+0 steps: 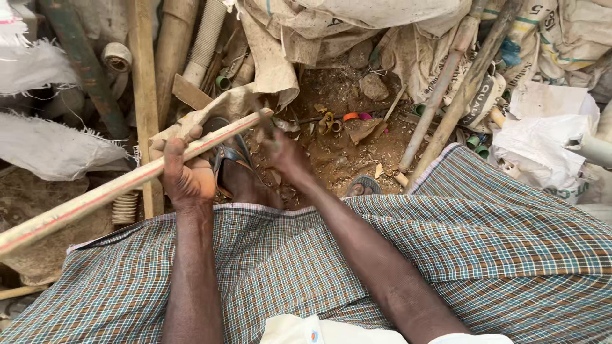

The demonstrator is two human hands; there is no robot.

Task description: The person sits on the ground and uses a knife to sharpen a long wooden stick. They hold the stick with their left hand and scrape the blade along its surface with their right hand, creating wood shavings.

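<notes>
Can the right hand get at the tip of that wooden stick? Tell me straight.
Probably yes. The right hand sits just below the tip of the wooden stick, which the left hand grips mid-length, and nothing lies between the blurred right hand and the tip.

Both forearms reach forward from the lower edge of the view, bare to the wrist, running out over the lap. The left hand (185,172) is raised, palm turned toward the camera, fingers (173,148) curled closed in a full grip — thumb side up, knuckles away from the viewer. Its wrist is straight, in line with the forearm. The right arm angles in from the lower right toward the middle, elbow lower than the wrist. The right hand (285,156) sits a little farther forward than the left and is blurred — its back faces up, fingers bent downward; whether they are pinched shut cannot be told.
</notes>
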